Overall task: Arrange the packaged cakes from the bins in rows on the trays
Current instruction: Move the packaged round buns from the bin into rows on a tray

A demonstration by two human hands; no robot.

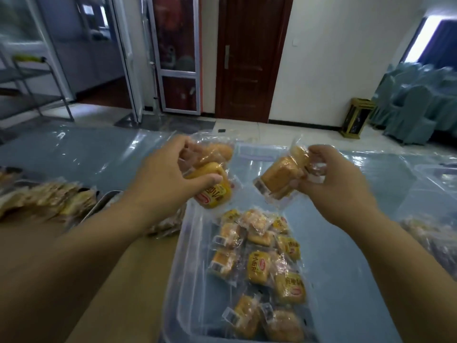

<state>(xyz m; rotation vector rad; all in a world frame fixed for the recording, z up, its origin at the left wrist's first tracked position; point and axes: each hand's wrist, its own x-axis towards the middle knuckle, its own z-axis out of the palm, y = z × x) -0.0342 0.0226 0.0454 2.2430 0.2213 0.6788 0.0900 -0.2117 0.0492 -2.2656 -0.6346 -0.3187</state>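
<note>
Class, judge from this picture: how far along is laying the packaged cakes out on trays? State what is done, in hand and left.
Done: blurred rows of cakes lie on the left tray. In hand: the left hand grips a bunch of cakes, the right hand a wrapped cake, above the clear bin. Left: about a dozen loose cakes in it.

I see the clear plastic bin [188, 280] cut off by the bottom edge. Blur smears the wrapped yellow cakes [49, 201] on the grey metal tray [102, 203].
</note>
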